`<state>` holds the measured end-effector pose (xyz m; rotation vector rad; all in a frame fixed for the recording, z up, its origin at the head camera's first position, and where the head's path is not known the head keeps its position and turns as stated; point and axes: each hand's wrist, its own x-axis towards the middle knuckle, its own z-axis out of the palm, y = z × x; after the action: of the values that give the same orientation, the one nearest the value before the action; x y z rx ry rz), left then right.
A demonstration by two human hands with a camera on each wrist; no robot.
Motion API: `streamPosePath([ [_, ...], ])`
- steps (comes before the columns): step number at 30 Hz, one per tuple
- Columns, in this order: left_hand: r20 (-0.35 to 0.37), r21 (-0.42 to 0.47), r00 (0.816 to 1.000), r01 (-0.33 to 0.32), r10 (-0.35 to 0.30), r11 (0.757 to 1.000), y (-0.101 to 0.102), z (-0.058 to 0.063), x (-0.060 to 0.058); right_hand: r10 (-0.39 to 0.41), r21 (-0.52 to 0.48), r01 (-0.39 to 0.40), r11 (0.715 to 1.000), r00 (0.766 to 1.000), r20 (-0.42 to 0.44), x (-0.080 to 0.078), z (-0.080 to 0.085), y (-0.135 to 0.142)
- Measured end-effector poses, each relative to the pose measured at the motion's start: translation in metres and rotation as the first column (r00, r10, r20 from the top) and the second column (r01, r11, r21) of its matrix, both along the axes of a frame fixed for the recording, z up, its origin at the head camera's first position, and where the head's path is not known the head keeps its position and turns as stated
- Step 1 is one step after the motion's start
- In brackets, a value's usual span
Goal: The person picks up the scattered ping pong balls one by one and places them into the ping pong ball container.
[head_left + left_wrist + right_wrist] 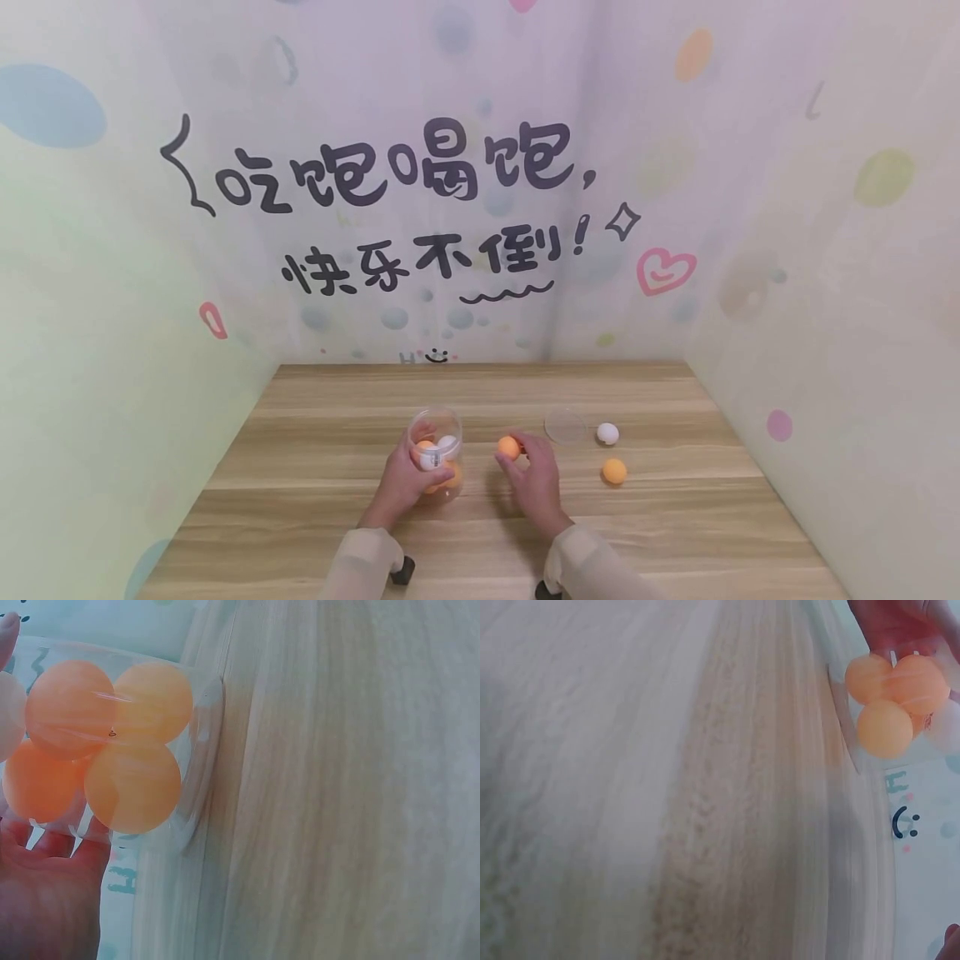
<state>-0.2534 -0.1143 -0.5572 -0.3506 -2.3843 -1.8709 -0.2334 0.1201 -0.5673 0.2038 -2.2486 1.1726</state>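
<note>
My left hand [407,482] grips a clear plastic jar [437,417] round its side, the thumb across the front. Inside the jar are several orange ping-pong balls [133,787] and white ones [447,445]. The jar stands upright, its top uncovered. To the right, my right hand [537,483] pinches an orange ping-pong ball [508,447] between thumb and fingers, apart from the jar and above the table. In the right wrist view only a bit of that hand shows at the lower right corner, and the held ball is out of sight.
A clear round lid [566,426] lies on the wooden table [337,392] beyond my right hand. Farther right lie a white ping-pong ball [607,433] and an orange ping-pong ball [614,471]. Printed walls [480,333] close in the back and both sides.
</note>
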Motion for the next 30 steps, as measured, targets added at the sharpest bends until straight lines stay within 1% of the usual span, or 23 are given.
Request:
streamPosePath([
  [5, -0.008, -0.004, 1.000, -0.004, 0.003, 1.000, 0.000, 0.000, 0.001, 0.004, 0.007, -0.004, 1.000, 0.999, -0.051, -0.002, -0.001, -0.002],
  [10, -0.004, -0.018, 1.000, -0.007, 0.007, 1.000, 0.000, 0.000, 0.001, 0.041, -0.024, -0.043, 0.999, 0.997, -0.069, -0.001, 0.003, -0.005],
  [14, 0.008, -0.024, 1.000, -0.014, 0.015, 1.000, 0.000, 0.000, 0.001, 0.063, -0.042, -0.066, 0.997, 0.996, -0.059, 0.001, 0.006, -0.008],
  [18, 0.014, -0.021, 1.000, -0.010, 0.011, 1.000, 0.001, -0.001, 0.000, 0.065, -0.047, -0.068, 0.997, 0.996, -0.055, 0.003, 0.010, -0.011],
  [21, 0.010, -0.015, 1.000, -0.003, 0.003, 1.000, 0.001, -0.001, 0.000, 0.068, -0.052, -0.071, 0.996, 0.996, -0.048, 0.004, 0.013, -0.014],
  [26, -0.004, -0.016, 1.000, -0.006, 0.006, 1.000, 0.000, 0.000, 0.001, 0.086, -0.088, -0.088, 0.992, 0.996, -0.025, 0.005, 0.019, -0.018],
  [30, -0.013, -0.023, 1.000, -0.010, 0.010, 1.000, 0.000, -0.001, 0.000, 0.101, -0.117, -0.103, 0.988, 0.995, -0.023, 0.005, 0.023, -0.021],
])
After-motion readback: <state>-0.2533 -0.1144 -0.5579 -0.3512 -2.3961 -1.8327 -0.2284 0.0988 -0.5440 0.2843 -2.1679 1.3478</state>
